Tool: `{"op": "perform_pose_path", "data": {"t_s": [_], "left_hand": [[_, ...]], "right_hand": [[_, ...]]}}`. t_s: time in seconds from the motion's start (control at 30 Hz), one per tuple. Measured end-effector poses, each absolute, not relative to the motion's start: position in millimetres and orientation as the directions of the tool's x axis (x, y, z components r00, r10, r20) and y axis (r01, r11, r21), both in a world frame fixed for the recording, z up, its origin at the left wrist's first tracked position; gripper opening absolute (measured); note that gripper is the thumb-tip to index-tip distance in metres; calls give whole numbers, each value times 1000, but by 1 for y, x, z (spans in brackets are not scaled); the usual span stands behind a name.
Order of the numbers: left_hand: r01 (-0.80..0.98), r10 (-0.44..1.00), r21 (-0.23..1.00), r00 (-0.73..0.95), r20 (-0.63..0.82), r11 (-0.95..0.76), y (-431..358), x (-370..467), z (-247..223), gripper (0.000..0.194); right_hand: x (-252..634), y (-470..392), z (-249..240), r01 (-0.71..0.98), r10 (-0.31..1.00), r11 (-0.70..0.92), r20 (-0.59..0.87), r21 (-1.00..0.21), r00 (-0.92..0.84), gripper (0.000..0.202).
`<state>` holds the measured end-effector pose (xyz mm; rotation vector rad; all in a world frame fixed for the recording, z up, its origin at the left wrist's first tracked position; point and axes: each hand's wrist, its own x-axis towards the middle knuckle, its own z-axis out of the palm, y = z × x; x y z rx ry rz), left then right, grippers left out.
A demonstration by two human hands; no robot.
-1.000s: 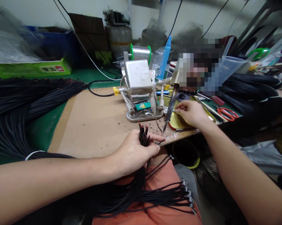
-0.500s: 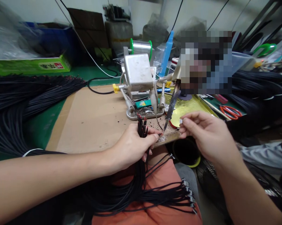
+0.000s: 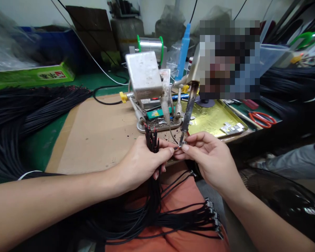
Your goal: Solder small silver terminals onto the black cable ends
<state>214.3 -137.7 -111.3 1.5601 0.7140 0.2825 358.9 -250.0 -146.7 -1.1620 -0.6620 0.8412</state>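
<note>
A bundle of black cables (image 3: pixel 152 141) with red tips stands up in my left hand (image 3: pixel 149 157), which is closed round it and pinches one cable end out to the right. My right hand (image 3: pixel 209 154) is closed on a small metal connector (image 3: pixel 183 144), held against that cable end. Right above the connector is the dark tip of a soldering iron (image 3: pixel 189 112), fixed on a metal stand (image 3: pixel 144 75). A thin solder feed tube ends beside the tip. Cables with connectors on their ends (image 3: pixel 213 217) lie across my lap.
A yellow tray (image 3: pixel 215 117) with several metal connectors lies behind my right hand. Red-handled scissors (image 3: pixel 262 119) are further right. A solder spool (image 3: pixel 150 45) and a blue bottle (image 3: pixel 184 52) stand at the back. More black cables (image 3: pixel 42 112) lie on the left, beside cardboard (image 3: pixel 94 129).
My right hand has moved left, bringing the small connector to the cable end under the iron tip. The view has shifted slightly, and connectors in the yellow tray now show.
</note>
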Motion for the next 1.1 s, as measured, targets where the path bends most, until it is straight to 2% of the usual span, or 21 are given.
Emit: {"op": "perform_pose_path", "data": {"t_s": [0.33, 1.1], "left_hand": [[256, 607, 966, 764, -219, 26, -137, 214, -109, 15], [248, 607, 968, 764, -217, 33, -137, 216, -103, 10]], "right_hand": [[356, -250, -145, -182, 830, 180, 50, -967, 555, 22], [355, -250, -145, -219, 836, 204, 53, -954, 547, 19]]}}
